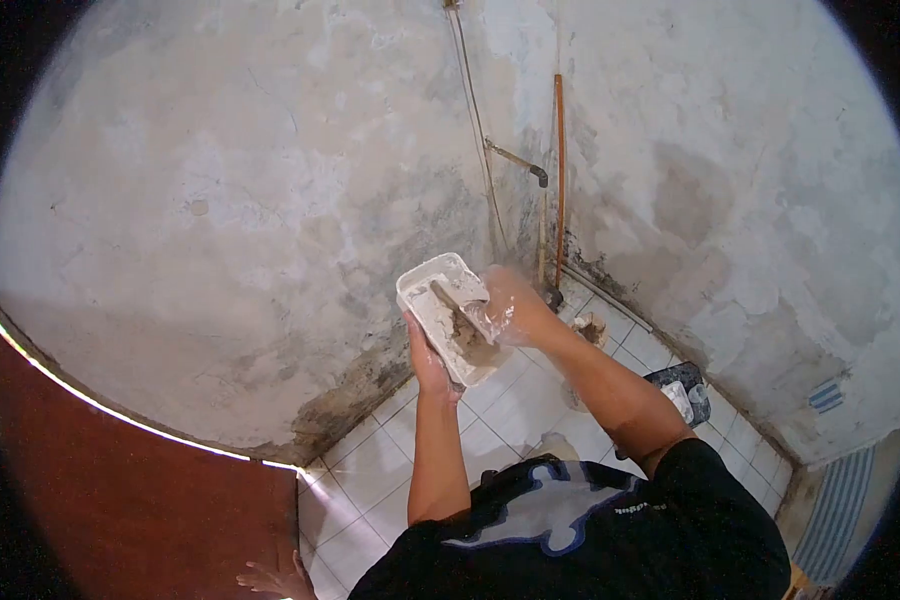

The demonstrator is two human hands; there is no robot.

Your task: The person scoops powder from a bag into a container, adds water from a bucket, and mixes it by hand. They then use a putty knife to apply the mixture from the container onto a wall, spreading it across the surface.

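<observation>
white plaster (470,345), going grey-brown where it lies thickest, fills the near end of a rectangular white tray (422,278). the left hand (428,358) cups the tray from beneath, with its fingers curled up round the near edge. the right hand (515,308), smeared white itself, is closed round the handle of a narrow scraper (452,297), and the blade lies inside the tray against the mix. the tray is held in the air in front of the person, above the floor and close to the corner of the room.

the floor (370,470) is laid with white tiles. the walls (220,200) are rough and patchy, and dark with damp along the base. a tap (518,160) juts out near the corner, beside a copper-coloured rod (560,170) standing upright. a dark bucket (682,378) sits on the tiles by the right wall, and a red-brown door (140,500) fills the lower left.

both forearms are bare. the left rises straight from the body, and the right comes in from the side, bent at the elbow below a black sleeve.
</observation>
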